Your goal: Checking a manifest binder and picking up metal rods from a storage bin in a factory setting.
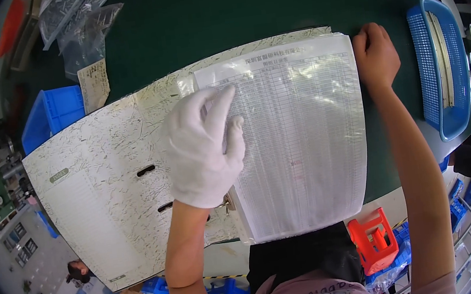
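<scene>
Left hand, in a white cotton glove, lies flat with fingers spread on the glossy sheet protectors by the binder's ring spine, gripping nothing. Bare right hand is a closed fist at the stack's top right corner, maybe pinching a page edge; can't tell. My worry: slick plastic plus fabric glove, so pages could slide or a sleeve tear at the rings. The marbled cardboard cover lies open on the dark green mat, with a blue mesh basket to the right.
</scene>
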### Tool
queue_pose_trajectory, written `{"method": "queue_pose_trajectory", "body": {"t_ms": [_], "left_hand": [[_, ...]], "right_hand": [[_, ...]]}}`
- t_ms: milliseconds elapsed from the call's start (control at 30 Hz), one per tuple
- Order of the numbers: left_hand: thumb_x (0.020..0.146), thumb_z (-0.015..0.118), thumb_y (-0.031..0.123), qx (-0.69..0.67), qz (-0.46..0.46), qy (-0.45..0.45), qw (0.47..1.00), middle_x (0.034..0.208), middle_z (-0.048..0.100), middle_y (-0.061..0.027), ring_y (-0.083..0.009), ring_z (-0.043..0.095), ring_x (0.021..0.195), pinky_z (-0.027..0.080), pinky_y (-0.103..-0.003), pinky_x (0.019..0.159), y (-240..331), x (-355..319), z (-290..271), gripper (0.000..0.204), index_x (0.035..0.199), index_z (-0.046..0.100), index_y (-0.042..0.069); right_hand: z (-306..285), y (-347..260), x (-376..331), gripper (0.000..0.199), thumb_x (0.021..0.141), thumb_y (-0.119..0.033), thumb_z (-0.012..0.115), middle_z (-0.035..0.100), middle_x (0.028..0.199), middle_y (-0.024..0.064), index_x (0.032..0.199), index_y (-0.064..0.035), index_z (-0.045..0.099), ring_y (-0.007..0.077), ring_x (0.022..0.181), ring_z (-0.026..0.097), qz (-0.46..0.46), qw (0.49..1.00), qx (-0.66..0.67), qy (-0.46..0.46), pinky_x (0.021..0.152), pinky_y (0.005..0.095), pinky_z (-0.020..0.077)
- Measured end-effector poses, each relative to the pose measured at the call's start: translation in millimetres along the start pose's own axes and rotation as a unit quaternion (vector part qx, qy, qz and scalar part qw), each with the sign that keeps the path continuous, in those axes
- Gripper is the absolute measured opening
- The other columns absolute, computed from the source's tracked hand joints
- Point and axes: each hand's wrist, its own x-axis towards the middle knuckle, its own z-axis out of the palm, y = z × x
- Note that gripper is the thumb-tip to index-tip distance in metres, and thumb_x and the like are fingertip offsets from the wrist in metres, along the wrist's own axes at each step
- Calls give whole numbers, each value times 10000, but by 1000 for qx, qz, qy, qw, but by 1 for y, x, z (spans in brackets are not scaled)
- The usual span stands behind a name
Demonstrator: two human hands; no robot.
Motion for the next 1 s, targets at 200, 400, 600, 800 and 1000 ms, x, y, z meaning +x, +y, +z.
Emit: {"method": "queue_pose_trajectory", "body": {"t_ms": [200, 400, 600, 800, 1000], "left_hand": [[720, 586, 132, 1, -39, -17, 999, 997, 456, -73, -226, 462, 908, 386, -394, 788, 2, 0, 16, 389, 1106, 560, 97], [680, 593, 121, 10, -32, -45, 998, 1009, 458, -73, -227, 466, 903, 392, -395, 765, 1, 2, 12, 390, 1070, 592, 125], [634, 604, 79, -23, -13, -18, 999, 949, 481, -73, -215, 504, 797, 428, -352, 637, 0, 3, 14, 369, 1001, 620, 122], [658, 581, 26, -13, -4, -30, 999, 1010, 474, -96, -243, 509, 869, 440, -343, 711, 1, 5, 13, 326, 976, 631, 83], [617, 597, 17, -39, 24, 57, 997, 914, 525, -97, -232, 550, 756, 444, -328, 565, -6, 4, 18, 322, 929, 638, 82]], "right_hand": [[1, 2, -1, 153, 784, -219, 478, 579, 810, 55, 813, -96, 565, 275, 733, 573, 6, 999, -28, -18, 599, 374, 448], [-1, 2, 0, 146, 778, -216, 478, 576, 813, 57, 800, -96, 558, 283, 724, 570, 6, 999, -29, -27, 585, 385, 446], [1, 2, 0, 133, 779, -210, 474, 572, 804, 61, 780, -99, 547, 291, 706, 566, 1, 999, -27, -25, 575, 393, 443], [1, 4, 1, 130, 777, -211, 479, 570, 795, 59, 778, -99, 546, 292, 703, 564, -6, 999, -27, -16, 571, 392, 441], [0, -3, 1, 134, 774, -215, 483, 571, 795, 56, 780, -97, 547, 285, 705, 566, 8, 999, -36, -24, 573, 389, 444]]}}
